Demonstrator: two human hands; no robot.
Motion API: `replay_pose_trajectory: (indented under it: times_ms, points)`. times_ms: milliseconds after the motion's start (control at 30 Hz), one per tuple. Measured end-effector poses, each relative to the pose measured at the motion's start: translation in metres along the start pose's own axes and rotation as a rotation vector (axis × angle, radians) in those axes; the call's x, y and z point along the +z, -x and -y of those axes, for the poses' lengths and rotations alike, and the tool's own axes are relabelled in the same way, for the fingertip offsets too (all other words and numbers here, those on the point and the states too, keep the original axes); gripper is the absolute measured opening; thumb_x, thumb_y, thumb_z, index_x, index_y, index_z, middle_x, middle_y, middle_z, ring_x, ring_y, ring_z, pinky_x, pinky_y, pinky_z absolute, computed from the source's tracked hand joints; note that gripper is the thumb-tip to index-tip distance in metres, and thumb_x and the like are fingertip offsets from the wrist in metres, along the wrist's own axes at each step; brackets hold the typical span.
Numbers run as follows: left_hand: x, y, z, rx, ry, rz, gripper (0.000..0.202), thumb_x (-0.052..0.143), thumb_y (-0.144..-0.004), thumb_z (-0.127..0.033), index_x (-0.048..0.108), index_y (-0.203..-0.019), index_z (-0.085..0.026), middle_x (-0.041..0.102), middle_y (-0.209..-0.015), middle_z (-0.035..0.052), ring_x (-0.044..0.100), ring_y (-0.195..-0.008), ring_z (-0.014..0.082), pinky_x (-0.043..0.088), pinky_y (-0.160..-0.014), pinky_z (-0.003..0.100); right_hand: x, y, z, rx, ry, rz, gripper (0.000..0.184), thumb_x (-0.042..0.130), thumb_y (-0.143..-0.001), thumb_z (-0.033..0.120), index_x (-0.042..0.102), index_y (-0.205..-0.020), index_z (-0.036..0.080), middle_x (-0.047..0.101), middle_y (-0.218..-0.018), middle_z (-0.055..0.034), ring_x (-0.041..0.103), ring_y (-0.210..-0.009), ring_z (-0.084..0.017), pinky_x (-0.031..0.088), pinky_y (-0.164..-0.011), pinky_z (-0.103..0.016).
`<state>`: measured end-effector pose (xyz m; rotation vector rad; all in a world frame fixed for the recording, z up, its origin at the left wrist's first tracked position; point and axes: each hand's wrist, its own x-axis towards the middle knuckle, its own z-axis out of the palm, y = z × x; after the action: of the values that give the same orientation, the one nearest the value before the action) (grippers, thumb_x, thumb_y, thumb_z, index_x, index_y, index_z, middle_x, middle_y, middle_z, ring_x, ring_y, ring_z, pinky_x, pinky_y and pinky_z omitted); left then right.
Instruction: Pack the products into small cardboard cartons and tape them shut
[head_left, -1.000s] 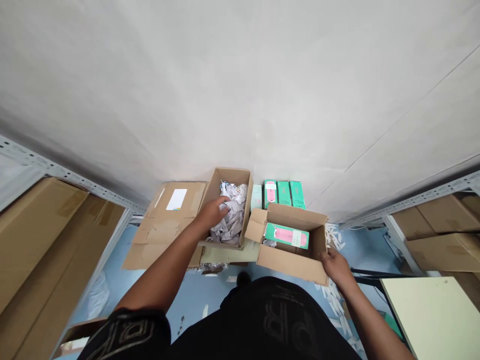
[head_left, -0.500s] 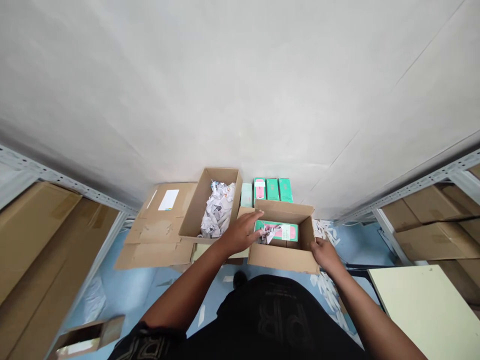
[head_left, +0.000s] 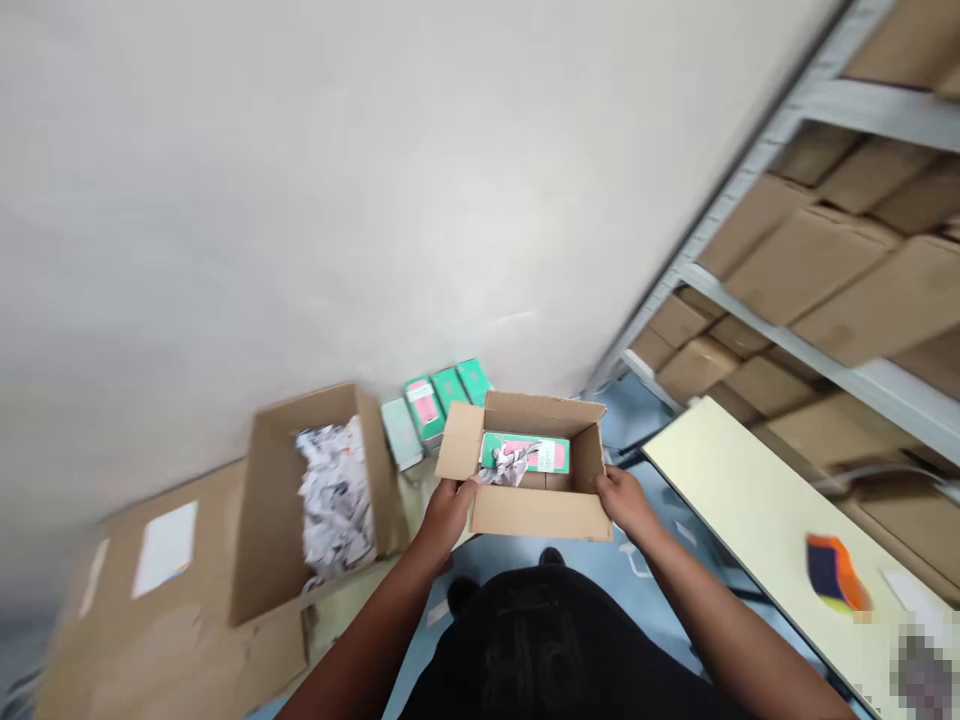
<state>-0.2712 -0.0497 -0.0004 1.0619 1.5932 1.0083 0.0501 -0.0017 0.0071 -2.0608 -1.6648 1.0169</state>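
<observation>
Between my two hands is an open cardboard box (head_left: 541, 513), its flaps folded outward. Inside it lies a green and pink product box (head_left: 553, 455), with a crumpled piece of paper (head_left: 511, 465) at its left end. My left hand (head_left: 450, 510) grips the near left corner of the cardboard box, fingers partly hidden. At the right side wall, my right hand (head_left: 622, 497) is closed on the edge. Several green boxes (head_left: 450, 388) and a pale green box (head_left: 403, 433) stand by the wall to the left.
A larger open carton (head_left: 274, 500) holds crumpled paper (head_left: 337, 500). Flattened cardboard (head_left: 157, 640) lies at far left. On the right stands a pale table (head_left: 750, 490) with an orange and dark item (head_left: 836, 572). Behind it, shelving (head_left: 787, 340) carries brown cartons.
The view has swung right, bringing the pale table and shelving in. My left hand has moved from over the box to its corner, and both hands now hold the box.
</observation>
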Motion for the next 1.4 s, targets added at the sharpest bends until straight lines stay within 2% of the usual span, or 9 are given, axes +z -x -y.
replay_pose_trajectory:
  times_ms: [100, 233, 367, 533, 633, 800, 967, 1167, 1400]
  points:
    - [0.033, -0.013, -0.018, 0.018, -0.021, 0.145, 0.050, 0.051, -0.090, -0.050, 0.067, -0.123, -0.015, 0.073, -0.125, 0.0105, 0.064, -0.123, 0.0302, 0.051, -0.101, 0.037, -0.021, 0.019, -0.027, 0.103, -0.020, -0.106, 0.025, 0.045, -0.085, 0.030, 0.067, -0.082, 0.019, 0.073, -0.082, -0.0060, 0.065, -0.079, -0.022, 0.038, -0.064, -0.027]
    - [0.097, -0.018, -0.037, 0.033, -0.155, 0.311, 0.046, 0.051, -0.091, -0.051, 0.072, -0.111, -0.015, 0.077, -0.109, 0.0110, 0.069, -0.109, 0.0322, 0.053, -0.092, 0.038, -0.057, 0.039, -0.083, 0.185, -0.048, -0.179, 0.022, 0.045, -0.087, 0.027, 0.063, -0.077, 0.021, 0.071, -0.079, -0.0047, 0.064, -0.077, -0.021, 0.037, -0.063, -0.026]
    - [0.179, -0.013, -0.049, 0.078, -0.275, 0.404, 0.048, 0.051, -0.090, -0.052, 0.073, -0.108, -0.014, 0.078, -0.106, 0.0128, 0.069, -0.106, 0.0337, 0.053, -0.089, 0.038, -0.098, 0.047, -0.154, 0.231, -0.089, -0.221, 0.023, 0.044, -0.088, 0.027, 0.060, -0.073, 0.021, 0.069, -0.075, -0.0040, 0.063, -0.074, -0.021, 0.035, -0.062, -0.027]
    - [0.296, -0.010, -0.065, 0.178, -0.347, 0.473, 0.044, 0.055, -0.088, -0.050, 0.072, -0.112, -0.016, 0.075, -0.119, 0.0131, 0.066, -0.117, 0.0326, 0.050, -0.095, 0.036, -0.159, 0.049, -0.243, 0.313, -0.132, -0.262, 0.022, 0.046, -0.088, 0.030, 0.061, -0.075, 0.020, 0.069, -0.077, -0.0047, 0.063, -0.077, -0.021, 0.035, -0.063, -0.026]
    - [0.363, -0.012, -0.074, 0.187, -0.379, 0.537, 0.044, 0.058, -0.087, -0.047, 0.071, -0.114, -0.016, 0.076, -0.118, 0.0131, 0.068, -0.113, 0.0315, 0.051, -0.092, 0.035, -0.195, 0.050, -0.290, 0.351, -0.163, -0.277, 0.022, 0.046, -0.088, 0.030, 0.061, -0.074, 0.020, 0.069, -0.077, -0.0055, 0.063, -0.077, -0.020, 0.036, -0.063, -0.026]
    - [0.452, -0.020, -0.082, 0.119, -0.355, 0.662, 0.042, 0.056, -0.086, -0.045, 0.072, -0.111, -0.015, 0.078, -0.110, 0.0110, 0.071, -0.107, 0.0301, 0.053, -0.087, 0.033, -0.233, 0.044, -0.353, 0.440, -0.169, -0.302, 0.023, 0.047, -0.088, 0.032, 0.063, -0.076, 0.020, 0.068, -0.077, -0.0064, 0.063, -0.077, -0.021, 0.035, -0.064, -0.027]
    - [0.517, -0.041, -0.087, 0.067, -0.310, 0.747, 0.044, 0.055, -0.085, -0.045, 0.071, -0.112, -0.013, 0.077, -0.111, 0.0115, 0.071, -0.105, 0.0292, 0.053, -0.088, 0.035, -0.242, 0.030, -0.396, 0.550, -0.269, -0.325, 0.023, 0.047, -0.089, 0.032, 0.063, -0.078, 0.019, 0.071, -0.083, -0.0084, 0.064, -0.080, -0.022, 0.037, -0.064, -0.027]
    - [0.583, -0.088, -0.080, 0.071, -0.334, 0.874, 0.045, 0.060, -0.083, -0.042, 0.070, -0.115, -0.012, 0.076, -0.113, 0.0134, 0.070, -0.109, 0.0294, 0.052, -0.095, 0.038, -0.253, 0.008, -0.422, 0.663, -0.397, -0.355, 0.023, 0.049, -0.088, 0.035, 0.065, -0.082, 0.019, 0.073, -0.086, -0.0093, 0.067, -0.081, -0.022, 0.042, -0.064, -0.028]
    - [0.640, -0.145, -0.077, 0.114, -0.359, 1.028, 0.044, 0.054, -0.090, -0.041, 0.068, -0.121, -0.013, 0.075, -0.119, 0.0130, 0.067, -0.115, 0.0275, 0.049, -0.096, 0.033, -0.266, -0.035, -0.434, 0.761, -0.426, -0.471, 0.026, 0.051, -0.085, 0.038, 0.067, -0.086, 0.018, 0.074, -0.086, -0.0084, 0.070, -0.080, -0.022, 0.047, -0.066, -0.028]
